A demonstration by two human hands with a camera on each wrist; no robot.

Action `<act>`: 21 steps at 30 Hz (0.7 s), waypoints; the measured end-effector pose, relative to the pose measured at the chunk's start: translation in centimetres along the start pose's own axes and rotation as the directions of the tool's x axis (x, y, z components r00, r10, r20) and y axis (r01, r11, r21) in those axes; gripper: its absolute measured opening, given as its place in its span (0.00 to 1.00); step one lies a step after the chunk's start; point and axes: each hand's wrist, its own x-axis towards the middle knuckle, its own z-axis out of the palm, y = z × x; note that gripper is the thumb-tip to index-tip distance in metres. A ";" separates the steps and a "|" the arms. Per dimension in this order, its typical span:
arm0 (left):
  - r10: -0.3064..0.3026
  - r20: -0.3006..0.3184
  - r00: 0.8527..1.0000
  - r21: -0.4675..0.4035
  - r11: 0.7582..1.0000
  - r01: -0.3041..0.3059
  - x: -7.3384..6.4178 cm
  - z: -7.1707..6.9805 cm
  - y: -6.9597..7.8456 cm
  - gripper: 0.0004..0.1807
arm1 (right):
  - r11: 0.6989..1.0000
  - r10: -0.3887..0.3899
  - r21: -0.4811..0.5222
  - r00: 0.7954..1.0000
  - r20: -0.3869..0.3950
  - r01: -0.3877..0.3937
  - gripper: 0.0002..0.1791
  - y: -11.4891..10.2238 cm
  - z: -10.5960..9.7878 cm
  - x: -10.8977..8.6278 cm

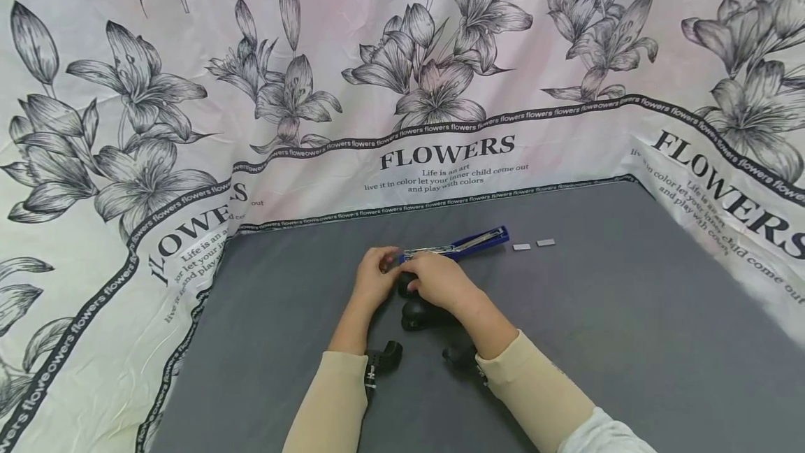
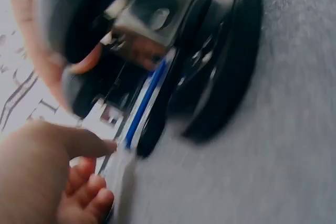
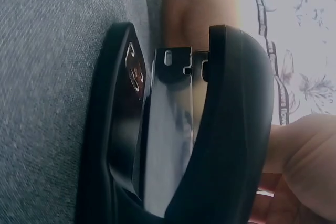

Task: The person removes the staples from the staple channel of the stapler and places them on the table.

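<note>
A black stapler point(image 1: 429, 315) stands on the table between my forearms; the right wrist view shows its arm point(image 3: 241, 114) raised over a metal staple channel point(image 3: 170, 114). My right hand point(image 1: 443, 282) grips this arm from above, its fingers partly hidden behind it. My left hand point(image 1: 375, 277) is just left of it, thumb and fingers bent towards the right hand. A blue stapler point(image 1: 472, 245) lies behind both hands with its channel exposed. In the left wrist view, my left thumb point(image 2: 94, 142) points at a blue edge; I cannot tell whether this hand pinches anything.
Two small pale strips point(image 1: 521, 247) lie to the right of the blue stapler on the grey table point(image 1: 629, 313). Flower-printed cloth point(image 1: 440, 159) rises along the table's back and sides. Black cameras point(image 1: 386, 357) sit at both wrists.
</note>
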 end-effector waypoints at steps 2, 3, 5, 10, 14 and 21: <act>-0.033 0.050 0.998 -0.014 0.999 0.034 -0.5 -0.7 0.2 0.11 | 1.000 0.007 0.008 1.000 0.006 -0.007 0.21 0.0 0.3 -0.1; -0.044 0.089 0.995 -0.018 0.999 0.045 -0.8 -1.0 0.3 0.09 | 1.000 0.011 0.012 1.000 0.007 -0.011 0.20 0.0 0.4 -0.2; -0.045 0.191 0.981 -0.017 0.999 0.049 -1.1 -1.6 0.6 0.08 | 1.000 0.015 0.011 1.000 0.001 -0.015 0.20 0.1 0.6 -0.3; -0.020 0.378 0.926 0.024 1.000 0.012 -1.6 -2.3 1.2 0.05 | 0.999 -0.004 0.038 1.000 -0.028 0.005 0.17 0.2 0.5 -0.3; -0.011 0.378 0.926 0.047 0.999 -0.007 -1.7 -2.0 1.5 0.05 | 0.999 -0.013 0.039 0.999 -0.046 0.015 0.16 0.4 0.7 -0.2; -0.014 0.336 0.942 0.061 0.998 -0.007 -1.6 -1.8 1.8 0.08 | 0.996 -0.060 0.061 0.994 -0.090 0.065 0.15 1.0 0.6 -0.1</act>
